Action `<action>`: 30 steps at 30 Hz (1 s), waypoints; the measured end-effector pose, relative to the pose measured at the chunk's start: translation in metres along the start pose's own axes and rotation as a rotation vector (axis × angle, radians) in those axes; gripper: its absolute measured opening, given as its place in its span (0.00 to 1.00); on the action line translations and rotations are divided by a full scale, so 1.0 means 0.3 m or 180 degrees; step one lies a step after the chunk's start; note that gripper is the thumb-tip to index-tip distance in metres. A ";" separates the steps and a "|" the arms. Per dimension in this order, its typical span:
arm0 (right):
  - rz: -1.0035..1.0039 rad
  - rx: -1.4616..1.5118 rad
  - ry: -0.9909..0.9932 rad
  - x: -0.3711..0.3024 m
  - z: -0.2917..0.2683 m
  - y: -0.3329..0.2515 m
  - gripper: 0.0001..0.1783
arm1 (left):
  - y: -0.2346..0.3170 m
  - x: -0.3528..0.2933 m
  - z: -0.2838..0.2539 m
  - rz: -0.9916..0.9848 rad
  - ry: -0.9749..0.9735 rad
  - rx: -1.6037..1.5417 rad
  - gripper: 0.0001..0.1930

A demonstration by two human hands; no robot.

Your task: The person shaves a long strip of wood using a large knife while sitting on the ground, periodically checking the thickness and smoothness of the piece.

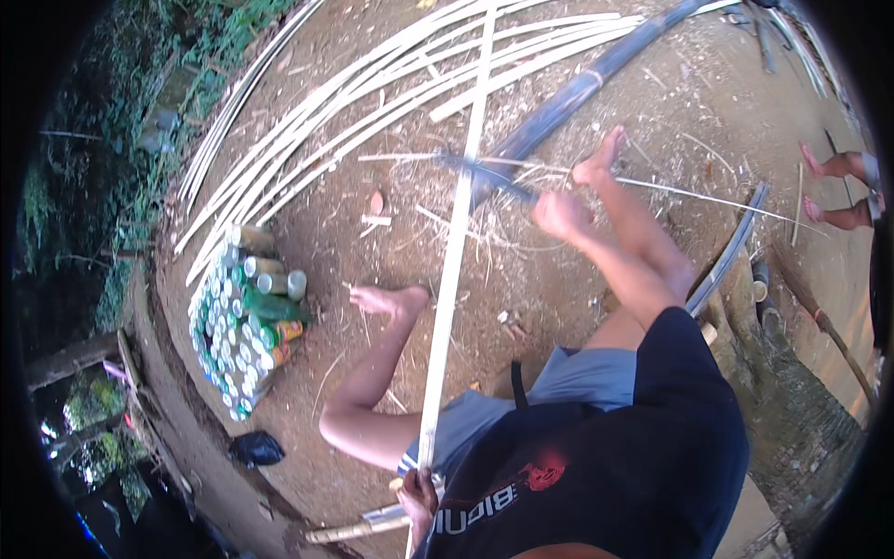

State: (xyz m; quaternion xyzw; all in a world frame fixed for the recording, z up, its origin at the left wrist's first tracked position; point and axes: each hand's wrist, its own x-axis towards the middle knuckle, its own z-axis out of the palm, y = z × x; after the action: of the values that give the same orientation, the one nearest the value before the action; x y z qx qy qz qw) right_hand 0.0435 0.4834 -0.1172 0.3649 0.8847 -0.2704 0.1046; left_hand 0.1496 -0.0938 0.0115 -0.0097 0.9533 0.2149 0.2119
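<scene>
My left hand (419, 496) is closed around the lower end of a long pale bamboo strip (449, 289), close to my left hip. The strip runs away from me between my bare legs, past the end of a dark pole (568, 102) on the ground. In my right hand (562, 220) is the handle of a machete (503, 182), blurred by motion. Its dark blade points left and crosses the strip near the pole's near end. Whether the edge touches the strip I cannot tell.
Long split bamboo strips (335, 107) lie across the ground ahead. Cans and bottles (233, 326) are heaped at left, near a black plastic bag (256, 449). Another person's feet (812, 210) show at far right. A tree trunk (792, 401) stands at right.
</scene>
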 end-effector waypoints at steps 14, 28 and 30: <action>-0.0304 -0.0630 -0.0635 -0.284 0.010 -0.015 0.16 | -0.038 -0.035 -0.021 -0.0082 -0.0496 -0.0459 0.24; -0.0089 0.0948 -0.0468 -0.528 0.226 -0.050 0.10 | -0.316 -0.109 -0.035 -0.0384 -0.0626 -0.0547 0.31; -0.1023 -0.0006 -0.0608 -0.548 0.231 -0.023 0.10 | -0.259 -0.099 -0.071 -0.0454 -0.0784 -0.0395 0.30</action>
State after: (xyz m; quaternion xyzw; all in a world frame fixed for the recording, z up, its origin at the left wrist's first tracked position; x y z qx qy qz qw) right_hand 0.1548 0.3439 -0.1091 0.1914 0.9180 -0.3162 0.1439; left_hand 0.1767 -0.1752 0.0094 -0.0640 0.9019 0.2574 0.3410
